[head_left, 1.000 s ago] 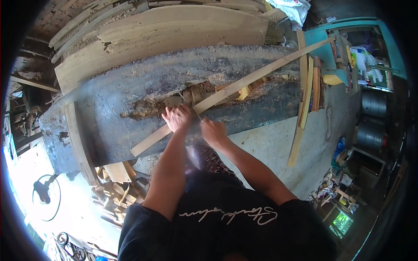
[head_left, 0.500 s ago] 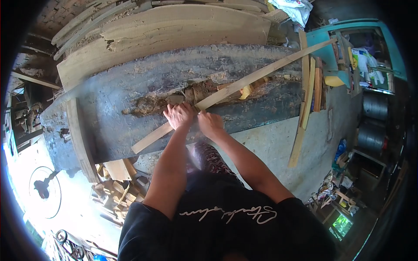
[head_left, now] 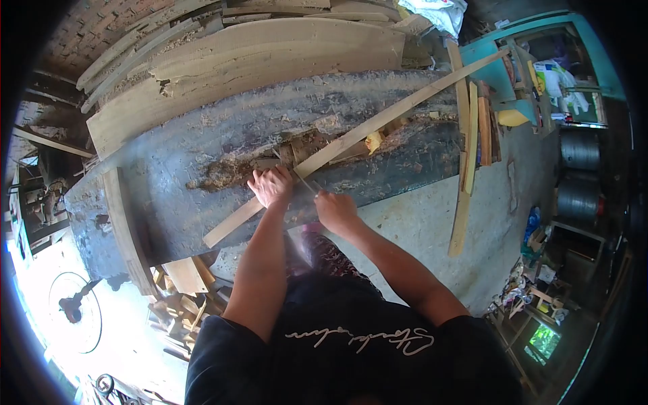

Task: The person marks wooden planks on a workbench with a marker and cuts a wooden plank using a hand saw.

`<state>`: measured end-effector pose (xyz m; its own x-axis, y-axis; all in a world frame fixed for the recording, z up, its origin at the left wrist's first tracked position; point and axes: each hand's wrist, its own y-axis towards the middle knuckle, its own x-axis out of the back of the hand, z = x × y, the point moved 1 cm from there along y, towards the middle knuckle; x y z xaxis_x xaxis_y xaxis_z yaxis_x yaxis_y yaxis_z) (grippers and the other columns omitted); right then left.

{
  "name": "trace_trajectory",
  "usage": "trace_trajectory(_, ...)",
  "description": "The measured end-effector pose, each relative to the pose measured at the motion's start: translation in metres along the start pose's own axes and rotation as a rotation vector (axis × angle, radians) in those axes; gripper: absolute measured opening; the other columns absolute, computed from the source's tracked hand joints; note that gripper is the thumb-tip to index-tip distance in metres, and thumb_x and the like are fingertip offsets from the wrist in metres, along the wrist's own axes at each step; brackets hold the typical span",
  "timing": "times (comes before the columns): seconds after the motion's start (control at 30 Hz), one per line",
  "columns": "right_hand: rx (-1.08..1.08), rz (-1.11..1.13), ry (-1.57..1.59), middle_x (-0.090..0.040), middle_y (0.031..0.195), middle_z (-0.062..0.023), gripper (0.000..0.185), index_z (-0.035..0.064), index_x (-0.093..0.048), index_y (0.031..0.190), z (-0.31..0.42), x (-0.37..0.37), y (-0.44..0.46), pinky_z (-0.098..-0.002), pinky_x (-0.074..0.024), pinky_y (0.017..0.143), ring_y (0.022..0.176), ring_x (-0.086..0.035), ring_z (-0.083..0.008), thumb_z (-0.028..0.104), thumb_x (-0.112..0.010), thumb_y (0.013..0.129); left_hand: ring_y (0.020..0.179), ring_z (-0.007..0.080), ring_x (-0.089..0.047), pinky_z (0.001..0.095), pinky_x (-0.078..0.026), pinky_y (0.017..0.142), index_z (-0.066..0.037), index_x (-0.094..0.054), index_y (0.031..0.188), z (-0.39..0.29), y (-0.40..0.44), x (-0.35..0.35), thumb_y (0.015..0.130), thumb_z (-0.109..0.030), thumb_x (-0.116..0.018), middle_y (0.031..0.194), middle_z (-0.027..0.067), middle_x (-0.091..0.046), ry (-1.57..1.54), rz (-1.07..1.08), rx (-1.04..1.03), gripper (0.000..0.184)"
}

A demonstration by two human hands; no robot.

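A long pale wooden strip lies diagonally across a big dark slab with a rough hollow in its middle. My left hand is bent over the strip and grips it against the slab. Just right of it, my right hand is closed around the near end of a thin, straight saw. The saw's narrow blade crosses the strip beside my left fingers; its handle is hidden in my fist. A small yellowish piece rests in the hollow beside the strip.
A wide pale plank lies behind the slab. A short board crosses its left end, and several narrow strips stand at its right. Wood offcuts are piled at lower left, near a fan.
My right hand has pulled back toward my body and slightly right, showing more of the saw's blade. My left hand stays on the strip. The whole view has shifted slightly.
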<state>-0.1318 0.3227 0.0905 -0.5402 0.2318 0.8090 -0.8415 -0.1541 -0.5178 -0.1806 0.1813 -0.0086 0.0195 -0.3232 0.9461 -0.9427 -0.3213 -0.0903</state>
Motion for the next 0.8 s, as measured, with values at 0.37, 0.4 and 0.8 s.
trace_trajectory(0.37, 0.045, -0.098, 0.001, -0.067, 0.075, -0.0186, 0.026, 0.0024, -0.06, 0.088, -0.01, -0.013, -0.009, -0.0449, -0.0531, 0.065, 0.074, -0.067, -0.0349, 0.024, -0.047, 0.094, 0.097, 0.0266, -0.056, 0.0443, -0.035, 0.089, -0.003, -0.071, 0.07, 0.005, -0.003, -0.006, 0.087, -0.03, -0.041, 0.078, 0.0105, -0.07, 0.021, 0.001, -0.02, 0.044)
trace_trajectory(0.4, 0.021, -0.083, -0.022, -0.067, 0.075, -0.0179, 0.025, 0.0029, -0.06, 0.088, -0.015, -0.01, -0.027, -0.0444, -0.053, 0.063, 0.072, -0.068, -0.0339, 0.023, -0.047, 0.094, 0.096, 0.0266, -0.056, 0.0444, -0.035, 0.089, -0.003, -0.071, 0.069, 0.001, -0.002, -0.002, 0.088, -0.03, -0.041, 0.077, 0.0106, -0.069, 0.017, -0.006, -0.016, 0.044)
trace_trajectory(0.8, -0.038, -0.061, -0.177, -0.065, 0.068, -0.016, 0.025, 0.0048, -0.057, 0.089, -0.089, 0.038, -0.2, -0.0475, -0.052, 0.062, 0.066, -0.066, -0.036, 0.027, -0.047, 0.094, 0.101, 0.0273, -0.053, 0.0458, -0.035, 0.089, -0.008, -0.068, 0.102, 0.013, -0.01, 0.008, 0.088, -0.034, -0.047, 0.108, 0.0102, -0.063, -0.139, -0.09, -0.063, 0.035)
